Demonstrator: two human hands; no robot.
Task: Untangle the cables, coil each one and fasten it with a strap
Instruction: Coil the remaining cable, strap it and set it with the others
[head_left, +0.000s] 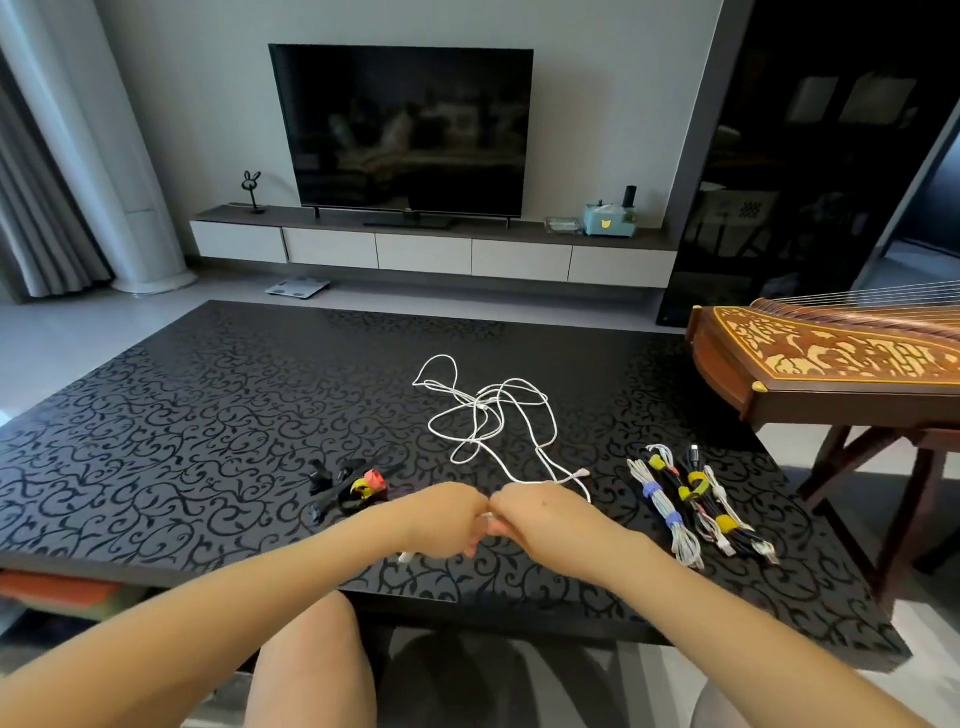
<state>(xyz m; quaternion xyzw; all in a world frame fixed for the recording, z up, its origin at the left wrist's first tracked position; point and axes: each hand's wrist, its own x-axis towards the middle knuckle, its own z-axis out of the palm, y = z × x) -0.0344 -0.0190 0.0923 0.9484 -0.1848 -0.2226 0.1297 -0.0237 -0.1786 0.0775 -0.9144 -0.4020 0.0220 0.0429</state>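
Hands: our left hand (448, 514) and right hand (531, 512), fingers curled, pinch the thin white cable (484, 407) to coil it.
Coloured fabric straps (370, 482): within reach.

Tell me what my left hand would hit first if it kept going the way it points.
Your left hand would meet the right hand at once; their knuckles seem to touch, both holding the white cable.

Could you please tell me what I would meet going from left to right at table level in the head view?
Pile of straps → loose white cable → strapped cable bundles → wooden zither on its stand.
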